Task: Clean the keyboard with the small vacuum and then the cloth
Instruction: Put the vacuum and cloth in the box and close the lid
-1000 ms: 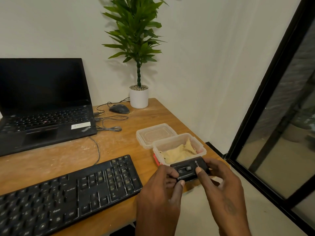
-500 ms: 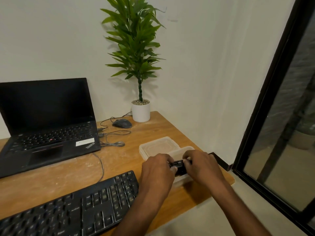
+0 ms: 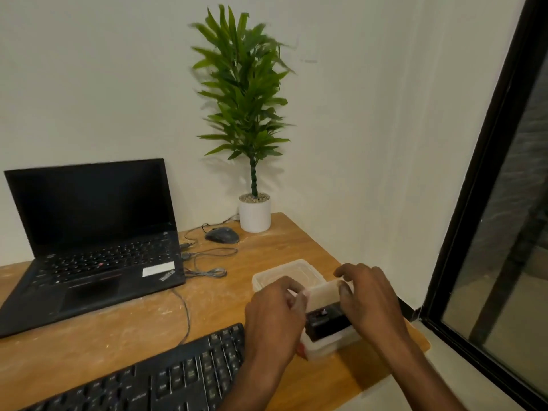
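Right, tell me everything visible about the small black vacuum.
The small black vacuum is a compact, dark, boxy unit that looks like plastic, with small blurred markings on top. It lies in the open clear container near the desk's right edge, just right of the keyboard. The left hand and right hand flank it at the container; whether either touches it is unclear.

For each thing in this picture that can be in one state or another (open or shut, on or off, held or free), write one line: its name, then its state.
laptop: lid open, screen dark.
plastic box: open.
lid: off, lying behind the box.
small vacuum: in the box, between both hands.
keyboard: on the desk, untouched.
mouse: untouched, cable attached.
left hand: fingers curled at the box.
right hand: fingers curled over the box.
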Demonstrator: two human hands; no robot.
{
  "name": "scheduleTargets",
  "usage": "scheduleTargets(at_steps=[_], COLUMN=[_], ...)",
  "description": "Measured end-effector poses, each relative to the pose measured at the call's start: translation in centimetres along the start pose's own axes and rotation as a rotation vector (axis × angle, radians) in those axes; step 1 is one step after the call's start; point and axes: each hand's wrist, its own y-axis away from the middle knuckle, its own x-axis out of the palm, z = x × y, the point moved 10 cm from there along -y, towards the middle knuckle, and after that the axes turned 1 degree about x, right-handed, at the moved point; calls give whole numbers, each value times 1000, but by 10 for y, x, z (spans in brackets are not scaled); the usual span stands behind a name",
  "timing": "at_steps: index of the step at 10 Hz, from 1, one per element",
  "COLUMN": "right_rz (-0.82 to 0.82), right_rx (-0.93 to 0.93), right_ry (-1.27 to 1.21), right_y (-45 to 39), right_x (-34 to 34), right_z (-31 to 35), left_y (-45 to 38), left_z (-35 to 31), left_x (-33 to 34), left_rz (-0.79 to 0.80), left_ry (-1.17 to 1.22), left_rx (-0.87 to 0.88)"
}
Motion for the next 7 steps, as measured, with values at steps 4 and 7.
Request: scheduleTargets(at_steps=[4, 7], right_rz=[524, 345], right_rx=[126, 234], right_ry=[105, -86], right_y=[-94, -99], right_x=[86, 69], right_z=[11, 7], left_y=[-67, -48], left_z=[121, 87], left_x=[35, 28], left_rz=[-6, -88], left_ry=[694, 1081], left_rx=[-656, -772])
